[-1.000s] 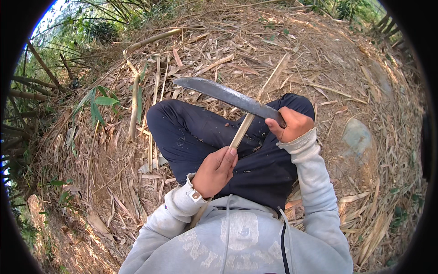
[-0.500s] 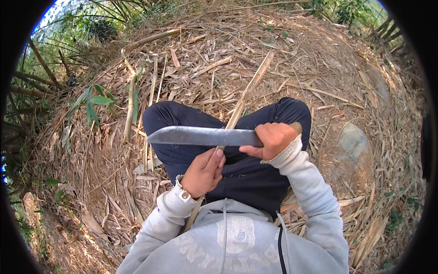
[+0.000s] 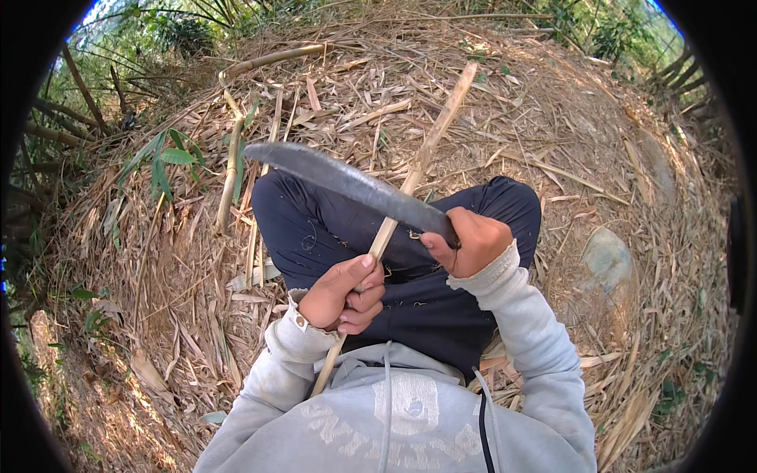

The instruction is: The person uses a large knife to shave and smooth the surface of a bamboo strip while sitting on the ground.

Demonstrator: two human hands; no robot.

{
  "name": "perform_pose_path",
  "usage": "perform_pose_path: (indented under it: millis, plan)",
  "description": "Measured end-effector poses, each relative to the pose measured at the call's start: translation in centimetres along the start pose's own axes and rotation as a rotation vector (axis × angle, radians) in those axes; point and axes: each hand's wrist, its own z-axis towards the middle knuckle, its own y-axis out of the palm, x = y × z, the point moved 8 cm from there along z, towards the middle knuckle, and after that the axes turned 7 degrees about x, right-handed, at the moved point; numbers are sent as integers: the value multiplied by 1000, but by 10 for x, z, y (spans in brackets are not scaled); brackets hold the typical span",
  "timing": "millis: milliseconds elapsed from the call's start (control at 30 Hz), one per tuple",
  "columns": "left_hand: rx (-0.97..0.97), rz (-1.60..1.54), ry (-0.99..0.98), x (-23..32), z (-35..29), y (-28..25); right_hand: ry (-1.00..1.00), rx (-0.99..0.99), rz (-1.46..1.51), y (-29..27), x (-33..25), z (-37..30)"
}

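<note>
My right hand [image 3: 479, 240] is closed round the handle of a machete [image 3: 347, 183], its handle hidden in the fist. The long dark-grey blade points to the upper left, its tip beyond my left knee. It crosses over a split bamboo strip [image 3: 438, 130], hiding a short part of it; whether blade and strip touch I cannot tell. My left hand [image 3: 347, 296] grips the strip just below the blade, thumb lying along it. From that fist the strip runs down to my sweatshirt and up past my crossed legs [image 3: 315, 229].
Dry bamboo leaves and husks cover the ground. A jointed bamboo pole [image 3: 230, 173] lies to the left beside a green-leaved sprig [image 3: 175, 156]. At the right a pale rock [image 3: 607, 258] sits in the soil. Bamboo stems [image 3: 83, 87] stand at the far left.
The machete has swung from nearly level to a slant, its tip moving up and away. My left hand has slid slightly down and left, baring more of the strip.
</note>
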Motion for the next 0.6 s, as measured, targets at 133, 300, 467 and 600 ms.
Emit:
perform_pose_path:
  millis: [133,300,467,600]
  plan:
    - [43,-31,48,-1,-1,-2,-210,-55,7,-3,-36,2]
    - [261,137,39,-7,-7,-7,-149,-38,-105,-5,5,10]
    - [309,228,85,0,3,-17,70,-125,-100,17,11,-6]
    - [338,202,42,-5,-3,-20,-49,-126,-104,17,9,-4]
